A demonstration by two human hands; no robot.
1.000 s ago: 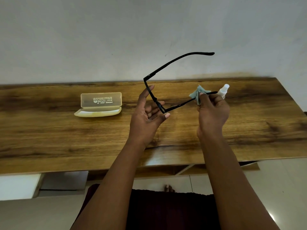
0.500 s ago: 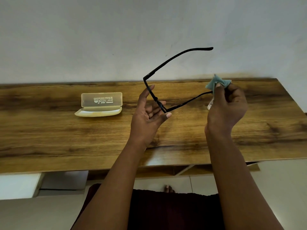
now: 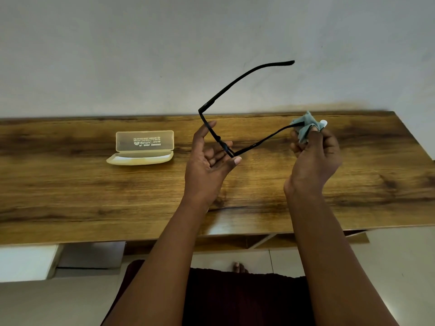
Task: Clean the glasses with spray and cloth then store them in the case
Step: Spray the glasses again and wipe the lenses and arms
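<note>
Glasses [image 3: 213,135]: black frame, both temple arms unfolded, held in the air above the wooden table [image 3: 70,196], in front of the pale wall [image 3: 117,55]. Frame front seen nearly edge-on, running diagonally from upper left to lower right. Upper temple arm rises to the right, tip free against the wall. Lower temple arm extends right; its tip disappears into the cloth [image 3: 304,128].

Left hand [image 3: 207,165]: palm up, fingers curled loosely around the frame front. Thumb rests against the upper part of the frame, fingertips meet the lower corner near the hinge. The hand supports the glasses.

Right hand [image 3: 314,158]: fingers and thumb pinch the pale blue-grey cloth, which is bunched around the end of the lower temple arm. Cloth touches the arm tip; crumpled corners stick up above the fingers.

Spray bottle [image 3: 324,123]: only a small white part shows just behind the cloth and right hand; the rest is hidden. Cannot tell whether it stands on the table.

Case [image 3: 141,150]: translucent, yellowish, lid open and upright, printed text on the lid. Sits on the table well to the left of the left hand, apart from everything else.

Below the table edge: dark garment [image 3: 235,300], light floor [image 3: 400,267], toes [image 3: 239,267] visible.
</note>
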